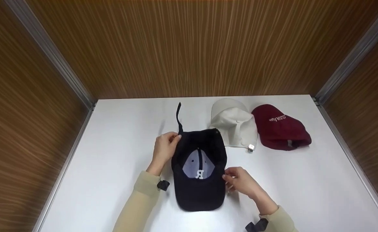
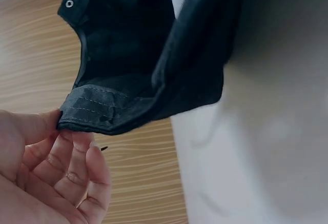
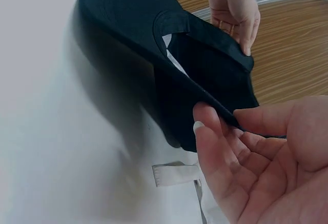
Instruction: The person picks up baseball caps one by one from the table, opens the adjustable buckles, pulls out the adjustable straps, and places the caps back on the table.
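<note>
A black baseball cap is held with its hollow inside facing up and its brim toward me. Inside the crown show a pale lining and a white letter seen reversed. My left hand pinches the cap's back left edge between thumb and fingers, close to the strap that sticks out loose. In the left wrist view a small metal eyelet shows on the other back edge. My right hand pinches the right rim near the brim, thumb inside and fingers beneath in the right wrist view.
A cream cap lies behind and to the right, its strap end with a metal buckle toward me. Beside it is a dark red cap with white lettering. Wood-patterned panels enclose the white table.
</note>
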Demonstrator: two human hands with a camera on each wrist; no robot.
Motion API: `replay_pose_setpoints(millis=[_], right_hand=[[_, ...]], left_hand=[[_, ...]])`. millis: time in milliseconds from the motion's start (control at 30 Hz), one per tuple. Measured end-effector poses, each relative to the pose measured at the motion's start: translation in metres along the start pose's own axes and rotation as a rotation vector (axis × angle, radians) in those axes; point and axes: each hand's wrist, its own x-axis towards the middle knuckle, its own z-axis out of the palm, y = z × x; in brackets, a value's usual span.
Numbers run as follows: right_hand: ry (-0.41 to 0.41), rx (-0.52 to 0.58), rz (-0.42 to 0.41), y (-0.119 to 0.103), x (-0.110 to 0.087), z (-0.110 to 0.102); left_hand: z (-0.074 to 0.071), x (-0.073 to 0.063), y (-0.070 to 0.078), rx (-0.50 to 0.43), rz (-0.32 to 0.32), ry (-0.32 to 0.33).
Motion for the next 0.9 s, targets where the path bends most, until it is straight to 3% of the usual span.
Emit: replay_pose_setpoints(millis=[267, 500, 700, 900], right_hand=[[-0.014, 0.049, -0.03, -0.009, 0.002, -0.002], [0.045, 0.022, -0.07, -0.023, 0.005, -0.007], [0.14, -0.048, -0.118, -0.037, 0.015, -0.014], [0.316, -0.171, -0.16, -0.051, 0.03, -0.017]], left_hand=[[-0.017, -0.001, 0.026, -0.036, 0.056, -0.022], [-0.032, -0.006, 0.053, 0.05, 0.127, 0.025], [-0.044, -0.012, 0.073, 0.136, 0.218, 0.11], [-0.053, -0.016, 0.086, 0.103, 0.278, 0.2]])
